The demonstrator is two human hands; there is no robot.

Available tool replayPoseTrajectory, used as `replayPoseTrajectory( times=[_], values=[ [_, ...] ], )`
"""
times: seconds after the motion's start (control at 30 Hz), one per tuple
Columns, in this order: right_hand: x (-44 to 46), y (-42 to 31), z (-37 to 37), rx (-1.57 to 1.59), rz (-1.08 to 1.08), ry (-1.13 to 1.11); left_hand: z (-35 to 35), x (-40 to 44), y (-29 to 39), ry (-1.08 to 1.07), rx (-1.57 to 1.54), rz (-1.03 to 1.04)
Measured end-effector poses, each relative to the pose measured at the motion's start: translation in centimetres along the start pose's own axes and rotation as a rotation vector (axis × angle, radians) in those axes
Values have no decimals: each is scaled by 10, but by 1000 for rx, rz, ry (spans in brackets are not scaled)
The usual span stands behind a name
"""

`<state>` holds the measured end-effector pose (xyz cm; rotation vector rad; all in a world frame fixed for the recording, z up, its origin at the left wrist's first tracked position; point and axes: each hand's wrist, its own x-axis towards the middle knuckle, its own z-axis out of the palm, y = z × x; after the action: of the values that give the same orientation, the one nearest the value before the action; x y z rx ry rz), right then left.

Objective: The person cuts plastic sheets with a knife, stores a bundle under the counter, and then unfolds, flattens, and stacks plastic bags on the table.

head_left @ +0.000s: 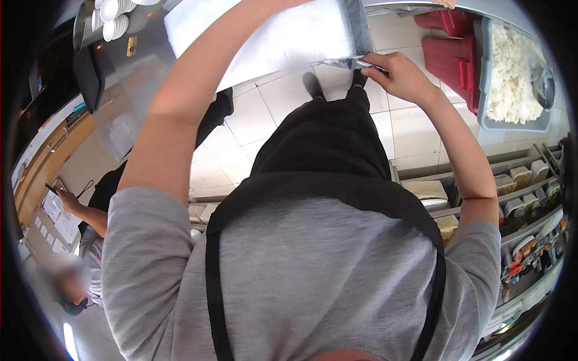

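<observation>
My right hand is closed around a slim silver-and-dark tool at the near right corner of a large white sheet-like thing. Its exact kind is hard to make out; its front end points left, beside crumpled clear plastic. A grey, shiny strip runs along the right side of the white thing. My left forearm reaches across the white thing to the top edge of the view, where the hand is cut off. Whether that hand holds anything is hidden.
On the right stand a grey tub of cooked rice and red bins. Stacked white bowls are at the upper left. A person stands left, a dark object in one hand. Another person's fingers show at the top. Shelves with containers lie right.
</observation>
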<state>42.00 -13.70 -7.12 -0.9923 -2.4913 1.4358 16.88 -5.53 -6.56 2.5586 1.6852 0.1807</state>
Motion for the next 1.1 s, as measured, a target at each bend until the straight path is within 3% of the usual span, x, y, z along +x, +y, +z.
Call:
replayPoseTrajectory(
  times=[0.03,0.13,1.1],
  values=[
    [-1,2,-3,-3,1,1,-2,-6,-4,2,-23,104],
    [-3,5,-12,1,3,-81,-10,-27,-8,-66,133,160],
    [-8,-18,15,-67,-74,78,-9,-21,5,-53,152,31]
  ],
)
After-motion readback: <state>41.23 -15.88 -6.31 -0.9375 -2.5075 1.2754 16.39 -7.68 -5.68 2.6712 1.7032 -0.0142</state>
